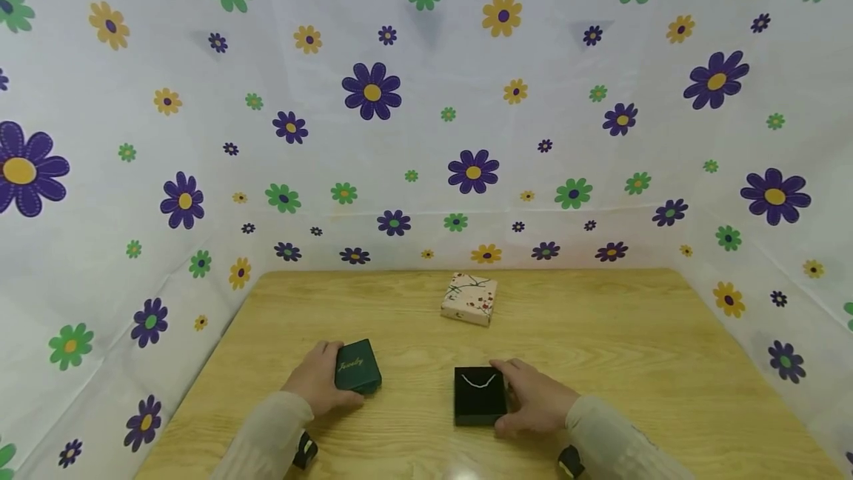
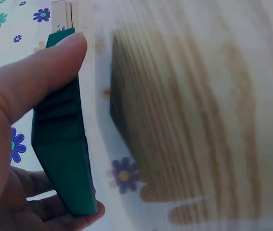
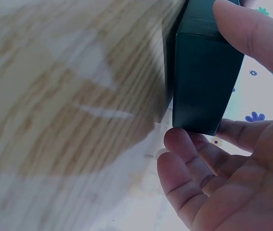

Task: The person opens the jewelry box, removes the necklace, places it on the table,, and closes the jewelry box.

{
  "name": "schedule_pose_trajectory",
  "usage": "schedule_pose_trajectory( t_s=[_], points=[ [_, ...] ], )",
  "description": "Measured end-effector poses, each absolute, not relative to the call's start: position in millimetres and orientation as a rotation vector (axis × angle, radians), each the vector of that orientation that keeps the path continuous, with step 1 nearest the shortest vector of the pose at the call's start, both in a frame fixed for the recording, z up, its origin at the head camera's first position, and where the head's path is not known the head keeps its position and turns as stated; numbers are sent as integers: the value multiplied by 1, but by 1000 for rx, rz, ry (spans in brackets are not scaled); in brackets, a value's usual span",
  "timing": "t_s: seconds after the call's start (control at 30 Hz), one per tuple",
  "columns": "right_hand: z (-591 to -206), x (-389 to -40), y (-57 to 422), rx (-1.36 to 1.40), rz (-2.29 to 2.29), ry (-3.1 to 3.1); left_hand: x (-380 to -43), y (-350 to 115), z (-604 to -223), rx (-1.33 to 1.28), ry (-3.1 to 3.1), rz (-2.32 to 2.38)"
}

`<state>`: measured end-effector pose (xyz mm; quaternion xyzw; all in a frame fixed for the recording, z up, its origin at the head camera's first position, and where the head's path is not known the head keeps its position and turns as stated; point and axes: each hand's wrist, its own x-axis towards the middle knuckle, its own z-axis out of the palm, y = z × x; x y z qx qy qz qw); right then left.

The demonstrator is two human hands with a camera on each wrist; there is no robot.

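A dark green jewelry box lid [image 1: 357, 367], with "Jewelry" in gold letters on top, is in my left hand [image 1: 318, 382]. In the left wrist view, the thumb lies on one side of the lid [image 2: 61, 130] and the fingers on the opposite side. To the right is the matching box base [image 1: 480, 397], upright, with a black lining and a thin silver chain [image 1: 480, 380] curved across it. My right hand [image 1: 536, 398] grips this base by its right side. Thumb and fingers take opposite sides of the base [image 3: 203, 72] in the right wrist view.
A cream box [image 1: 469, 299] with a branch and red blossom print lies farther back on the wooden table [image 1: 586, 332]. A white cloth [image 1: 426, 139] with printed flowers hangs behind the table and along both sides.
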<state>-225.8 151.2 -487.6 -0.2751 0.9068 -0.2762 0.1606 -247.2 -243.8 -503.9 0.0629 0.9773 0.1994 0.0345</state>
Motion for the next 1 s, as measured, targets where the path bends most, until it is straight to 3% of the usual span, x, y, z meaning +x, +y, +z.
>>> schedule_pose_trajectory(
  t_s=[1.0],
  points=[
    [-487,-231,152,-761,-774,2568,-263,-250,-511,149,3006,496]
  ],
)
